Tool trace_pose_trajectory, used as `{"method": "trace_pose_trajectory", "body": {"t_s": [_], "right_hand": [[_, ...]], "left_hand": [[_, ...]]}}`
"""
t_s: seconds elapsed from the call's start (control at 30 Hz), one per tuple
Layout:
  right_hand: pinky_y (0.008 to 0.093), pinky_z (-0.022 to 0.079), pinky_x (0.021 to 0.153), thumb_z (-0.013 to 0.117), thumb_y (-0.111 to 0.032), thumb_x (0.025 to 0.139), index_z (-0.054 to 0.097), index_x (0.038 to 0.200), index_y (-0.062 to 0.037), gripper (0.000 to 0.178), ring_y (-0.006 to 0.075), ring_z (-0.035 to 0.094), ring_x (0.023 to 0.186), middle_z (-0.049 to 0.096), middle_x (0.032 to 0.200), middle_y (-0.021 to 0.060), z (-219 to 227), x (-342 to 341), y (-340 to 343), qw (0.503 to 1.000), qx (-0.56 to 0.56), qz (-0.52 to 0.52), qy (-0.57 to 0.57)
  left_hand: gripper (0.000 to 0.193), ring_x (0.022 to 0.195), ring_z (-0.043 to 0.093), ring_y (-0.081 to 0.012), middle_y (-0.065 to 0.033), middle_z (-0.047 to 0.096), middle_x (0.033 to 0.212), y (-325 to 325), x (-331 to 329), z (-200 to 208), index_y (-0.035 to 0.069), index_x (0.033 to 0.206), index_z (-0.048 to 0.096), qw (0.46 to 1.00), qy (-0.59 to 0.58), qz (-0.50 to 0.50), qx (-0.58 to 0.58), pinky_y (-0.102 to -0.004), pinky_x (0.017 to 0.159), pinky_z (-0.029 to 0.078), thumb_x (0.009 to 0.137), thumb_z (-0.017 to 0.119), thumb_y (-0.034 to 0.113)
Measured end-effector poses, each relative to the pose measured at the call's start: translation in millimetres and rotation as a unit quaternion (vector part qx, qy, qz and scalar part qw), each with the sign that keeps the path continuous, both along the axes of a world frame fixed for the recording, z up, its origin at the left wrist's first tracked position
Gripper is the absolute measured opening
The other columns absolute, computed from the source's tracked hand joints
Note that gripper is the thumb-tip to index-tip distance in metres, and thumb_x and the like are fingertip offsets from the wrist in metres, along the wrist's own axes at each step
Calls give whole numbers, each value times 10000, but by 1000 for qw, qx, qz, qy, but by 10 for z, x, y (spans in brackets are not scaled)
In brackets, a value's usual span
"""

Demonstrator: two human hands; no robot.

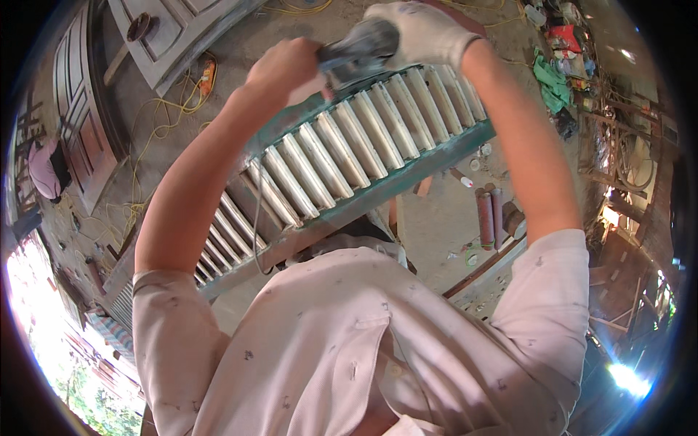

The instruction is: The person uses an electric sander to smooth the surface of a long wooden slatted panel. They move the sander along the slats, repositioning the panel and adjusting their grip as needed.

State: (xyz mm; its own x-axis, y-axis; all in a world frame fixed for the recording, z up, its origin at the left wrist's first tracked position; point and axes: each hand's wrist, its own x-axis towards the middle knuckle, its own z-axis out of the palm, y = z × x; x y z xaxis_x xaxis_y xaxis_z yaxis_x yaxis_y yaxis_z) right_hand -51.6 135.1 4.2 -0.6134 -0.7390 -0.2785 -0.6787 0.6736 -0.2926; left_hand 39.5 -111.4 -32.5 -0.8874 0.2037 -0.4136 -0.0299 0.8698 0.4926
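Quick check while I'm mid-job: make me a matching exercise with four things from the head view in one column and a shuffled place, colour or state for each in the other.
Things
1. power tool
2. right hand
3. slatted frame
4. bag

Places, colours, states
A. Covered by a white glove
B. Green, toward the picture's right edge
C. Dark grey, with the left hand on it
D. Slanting across the picture, below the tool

Right pairs: 1-C, 2-A, 3-D, 4-B

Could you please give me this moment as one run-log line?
left hand: bare, gripping grey tool | right hand: gloved, on same tool | slatted panel: near tool, contact unclear
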Motion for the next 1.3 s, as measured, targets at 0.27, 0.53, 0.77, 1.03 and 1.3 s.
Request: {"method": "trace_pose_trajectory", "body": {"t_s": [0.27, 0.53, 0.77, 1.03, 1.3], "right_hand": [[486, 596, 1019, 897, -285, 751, 703, 1270, -124, 577, 345, 757, 1174, 794, 1196, 150, 48, 369, -304, 999, -21, 20, -23], [496, 616, 996, 855, -240, 797, 715, 1286, -118, 523, 348, 763, 1175, 784, 1226, 171, -9, 993, -1354, 996, -45, 72, -3], [494, 612, 1025, 790, -236, 872, 697, 1341, -117, 492, 328, 758, 1208, 787, 1235, 165, -65, 1351, -1982, 989, -69, 122, -44], [458, 611, 1034, 932, -293, 747, 693, 1393, -184, 698, 318, 764, 1208, 792, 1293, 101, -149, 747, -1283, 994, -46, 95, 16], [515, 580, 1011, 933, -368, 720, 699, 1249, -149, 618, 385, 740, 1184, 776, 1217, 173, 61, 100, -314, 999, 23, 45, 10]], "left_hand": [[378, 1070, 761, -442, -219, 809, 1119, -238, 563, 87, 147, 1246, 827, 997, -49, 59, -15, -491, 938, 590, 890, 715, 209], [382, 1001, 779, -439, -217, 812, 1019, -1208, 1404, 143, 118, 1229, 824, 993, 2, 98, -71, -508, 892, 597, 872, 759, 237], [421, 1023, 784, -420, -234, 807, 1044, -1657, 1831, 373, 141, 1272, 826, 972, -76, 171, -139, -508, 894, 600, 865, 769, 230], [399, 1057, 737, -494, -276, 785, 1063, -959, 1319, 214, 65, 1228, 798, 988, 32, 131, -81, -525, 914, 589, 861, 758, 215], [421, 1146, 728, -500, -298, 780, 1161, -76, 437, -8, 33, 1267, 754, 996, 37, 58, -50, -547, 988, 576, 909, 707, 248]]}}
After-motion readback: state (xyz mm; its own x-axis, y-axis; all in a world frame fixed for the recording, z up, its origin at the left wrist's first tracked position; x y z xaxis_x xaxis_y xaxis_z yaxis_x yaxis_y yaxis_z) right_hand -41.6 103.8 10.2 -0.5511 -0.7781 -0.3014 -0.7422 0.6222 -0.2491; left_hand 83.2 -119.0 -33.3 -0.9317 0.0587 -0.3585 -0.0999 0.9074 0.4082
